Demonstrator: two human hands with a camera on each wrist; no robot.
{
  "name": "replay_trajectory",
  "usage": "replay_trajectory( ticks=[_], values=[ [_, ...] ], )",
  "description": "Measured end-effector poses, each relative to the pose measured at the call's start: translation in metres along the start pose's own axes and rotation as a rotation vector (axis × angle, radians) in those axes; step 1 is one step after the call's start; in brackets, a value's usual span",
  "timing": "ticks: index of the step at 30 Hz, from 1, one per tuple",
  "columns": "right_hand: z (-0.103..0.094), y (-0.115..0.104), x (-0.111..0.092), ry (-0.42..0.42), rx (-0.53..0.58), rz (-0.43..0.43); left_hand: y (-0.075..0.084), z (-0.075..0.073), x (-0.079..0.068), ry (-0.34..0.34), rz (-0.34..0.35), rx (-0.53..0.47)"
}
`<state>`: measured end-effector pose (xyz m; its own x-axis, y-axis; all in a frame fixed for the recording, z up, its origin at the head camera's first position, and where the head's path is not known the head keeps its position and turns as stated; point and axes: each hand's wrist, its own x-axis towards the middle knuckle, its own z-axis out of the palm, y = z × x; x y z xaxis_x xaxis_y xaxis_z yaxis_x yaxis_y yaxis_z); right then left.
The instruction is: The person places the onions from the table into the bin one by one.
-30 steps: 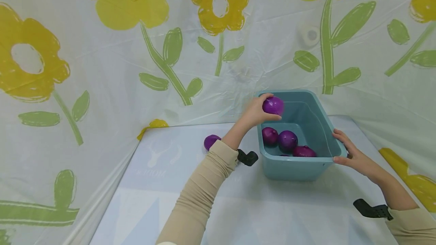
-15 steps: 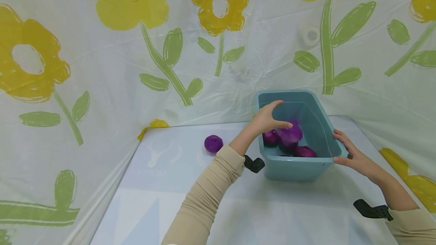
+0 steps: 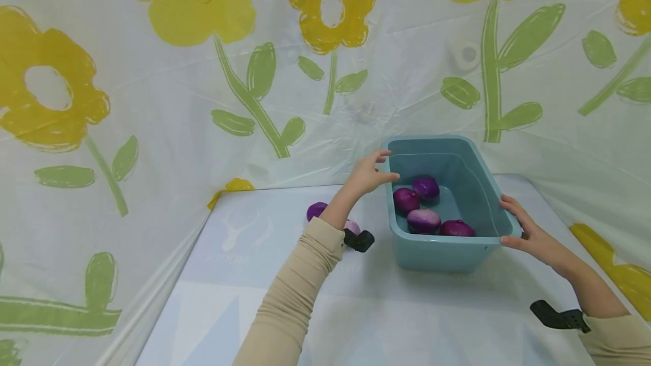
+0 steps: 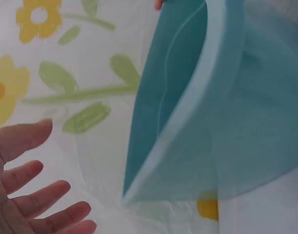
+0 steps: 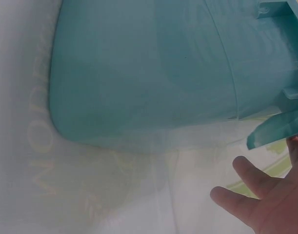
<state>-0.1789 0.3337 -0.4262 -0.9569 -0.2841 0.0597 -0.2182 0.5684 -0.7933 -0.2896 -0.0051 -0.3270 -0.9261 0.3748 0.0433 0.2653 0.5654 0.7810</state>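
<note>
A blue-green plastic bin [image 3: 442, 253] stands on the table. Several red onions [image 3: 424, 221] lie in it, toward its left and front sides. My left hand [image 3: 368, 174] hovers by the bin's left rim, holding nothing; the left wrist view shows its fingers [image 4: 46, 197] spread apart from the bin. At the bin's right front corner, my right hand [image 3: 531, 236] holds the rim between thumb and fingers. Two of its fingers [image 5: 256, 178] stick out below the rim in the right wrist view. On the table, one red onion [image 3: 316, 211] and a paler one [image 3: 352, 226] sit partly behind my left wrist.
A white cloth with yellow flowers and green leaves [image 3: 261, 69] hangs behind the table and along its sides. The pale tabletop [image 3: 386, 315] has faint printed patterns. Black wrist cameras [image 3: 358, 240] sit on both wrists.
My left hand has let go of a red onion, which dropped into the bin, then drawn back left to the rim. The onions inside have shifted. My right hand stays at the corner.
</note>
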Motion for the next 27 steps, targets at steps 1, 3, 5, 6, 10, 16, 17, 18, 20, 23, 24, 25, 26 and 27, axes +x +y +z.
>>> replay_trajectory(
  ticks=[1,3,5,6,10,16,17,18,20,23,24,25,26,27],
  values=[
    [0.000,0.000,0.000,0.000,0.000,-0.001,-0.005,-0.002,-0.001,0.038,-0.012,-0.014],
    [0.000,0.000,-0.001,-0.001,0.000,-0.003,-0.017,-0.005,-0.005,0.123,-0.023,-0.038],
    [0.000,0.000,-0.001,-0.002,0.001,-0.002,-0.030,-0.006,-0.011,0.201,-0.028,-0.074],
    [0.000,0.000,-0.001,-0.003,0.004,0.001,-0.037,-0.005,-0.013,0.234,-0.029,-0.086],
    [0.000,-0.001,-0.001,-0.006,0.009,0.008,-0.069,0.001,-0.026,0.258,-0.069,-0.107],
    [0.000,-0.001,-0.001,-0.009,0.006,0.002,-0.114,0.019,-0.045,0.131,-0.189,0.045],
    [0.000,0.000,-0.001,-0.008,0.007,0.001,-0.120,0.023,-0.048,0.109,-0.201,0.084],
    [0.000,0.000,-0.001,-0.007,0.007,-0.001,-0.126,0.027,-0.051,0.092,-0.206,0.120],
    [0.000,0.000,-0.001,-0.007,0.010,-0.005,-0.135,0.033,-0.056,0.075,-0.197,0.191],
    [0.000,0.000,0.000,-0.009,0.017,-0.009,-0.146,0.041,-0.063,0.084,-0.169,0.279],
    [0.000,0.001,0.000,-0.009,0.018,-0.010,-0.149,0.044,-0.065,0.095,-0.160,0.297],
    [0.000,0.001,0.000,-0.010,0.020,-0.010,-0.153,0.045,-0.067,0.107,-0.155,0.309],
    [0.000,0.000,0.000,-0.010,0.021,-0.011,-0.156,0.047,-0.068,0.118,-0.159,0.316],
    [-0.001,0.000,0.000,-0.012,0.022,-0.012,-0.160,0.049,-0.070,0.127,-0.171,0.311]
  ],
)
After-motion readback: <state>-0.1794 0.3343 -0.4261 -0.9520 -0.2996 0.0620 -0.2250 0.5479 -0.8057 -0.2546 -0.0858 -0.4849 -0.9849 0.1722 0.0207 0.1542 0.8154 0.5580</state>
